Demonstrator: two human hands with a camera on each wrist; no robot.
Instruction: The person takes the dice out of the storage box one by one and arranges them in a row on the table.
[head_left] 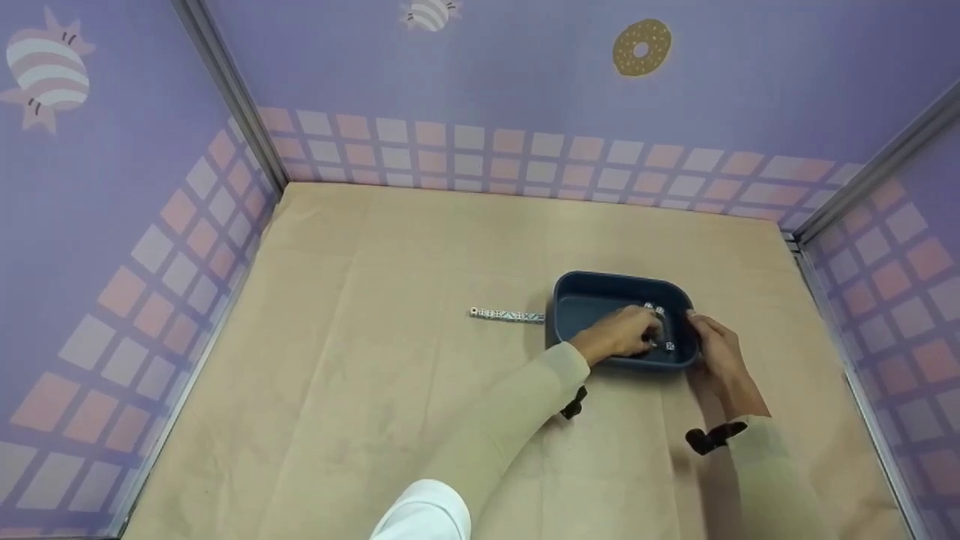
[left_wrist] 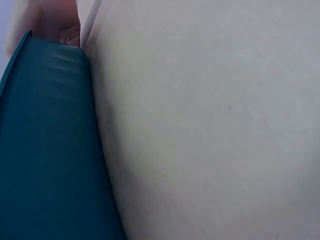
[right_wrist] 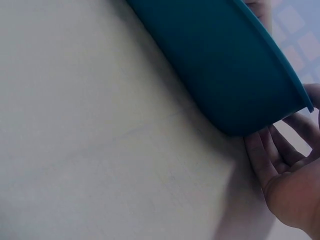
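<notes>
A dark blue rectangular basin (head_left: 600, 280) with rounded corners rests on the covered table, right of centre. My left hand (head_left: 628, 330) reaches down into it with bent fingers, close to several small white dice (head_left: 670, 346) at the basin's right end. The fingertips are hidden, and I cannot tell whether they pinch a die. At the right end my right hand (head_left: 721, 356) grips the basin, thumb at the rim and fingers (right_wrist: 260, 155) against the outer wall. A straight row of dice (head_left: 506, 315) lies on the table, running leftward from the basin's left side.
Beige cloth or paper (head_left: 360, 337) with light creases covers the table. Purple patterned panels (head_left: 480, 90) enclose it at the back and both sides, joined by grey metal posts (head_left: 232, 90). Dark bands (head_left: 716, 436) sit at both wrists.
</notes>
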